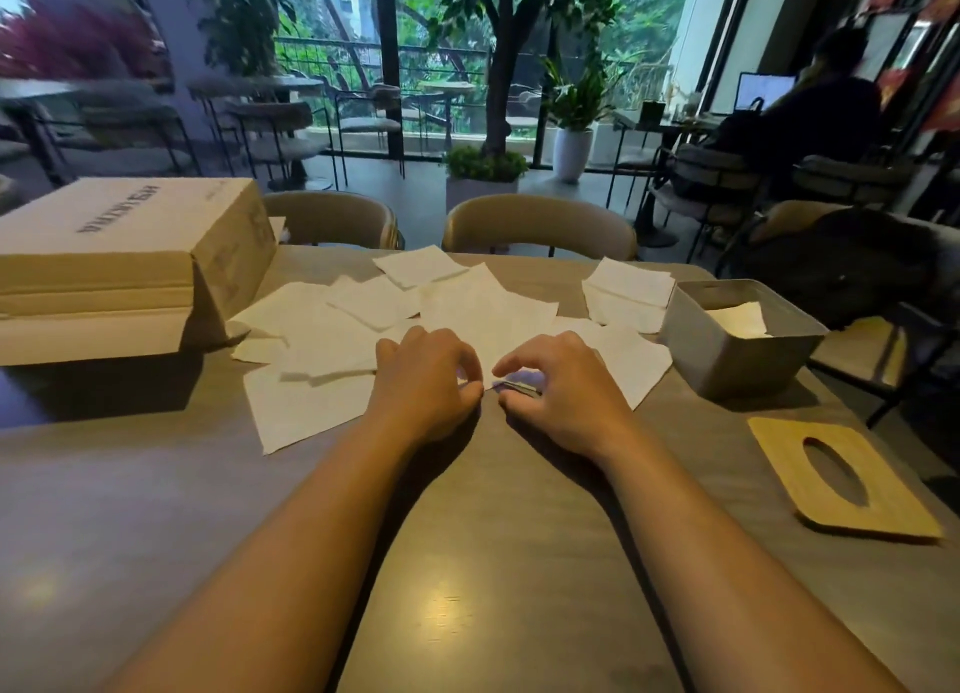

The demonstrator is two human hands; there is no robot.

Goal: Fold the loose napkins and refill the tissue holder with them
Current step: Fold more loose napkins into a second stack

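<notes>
Now we are pinching a thin, square white paper napkin (pixel 483 323), left hand (pixel 423 375) and right hand (pixel 561 385) fingertips clamped on its corner between them.

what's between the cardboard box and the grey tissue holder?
Head view: loose napkins spread across the table, then a small napkin stack just left of the tissue holder.

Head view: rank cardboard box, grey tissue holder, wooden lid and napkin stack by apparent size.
1. cardboard box: clearly largest.
2-3. grey tissue holder and wooden lid: look alike; the lid lies nearer the camera, so not ranked.
4. napkin stack: smallest.
</notes>
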